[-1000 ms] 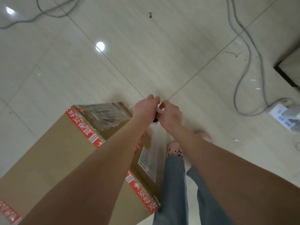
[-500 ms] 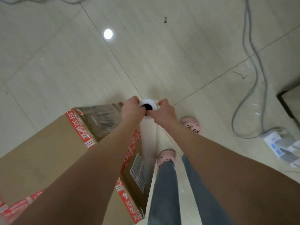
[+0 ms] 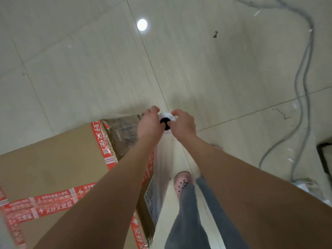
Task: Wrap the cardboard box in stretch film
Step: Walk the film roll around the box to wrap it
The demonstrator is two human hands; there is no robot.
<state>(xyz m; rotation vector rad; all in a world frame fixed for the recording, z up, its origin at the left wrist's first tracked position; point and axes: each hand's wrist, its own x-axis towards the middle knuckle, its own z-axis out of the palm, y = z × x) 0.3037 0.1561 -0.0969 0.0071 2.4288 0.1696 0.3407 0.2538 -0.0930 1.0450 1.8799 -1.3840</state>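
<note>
The one head-worn camera looked steeply down from above the cardboard box (image 3: 53, 159), close over its top corner, facing the tiled floor (image 3: 89, 69) beyond and beside the box

We held the white roll of clear stretch film (image 3: 166, 118) upright just beyond the far right corner of the brown taped cardboard box (image 3: 53, 159), left hand (image 3: 149, 124) on the roll's box side, right hand (image 3: 184, 124) opposite. Right of the box stood our pink perforated clog (image 3: 182, 182); well right of it ran a grey cable (image 3: 303, 69).
</note>
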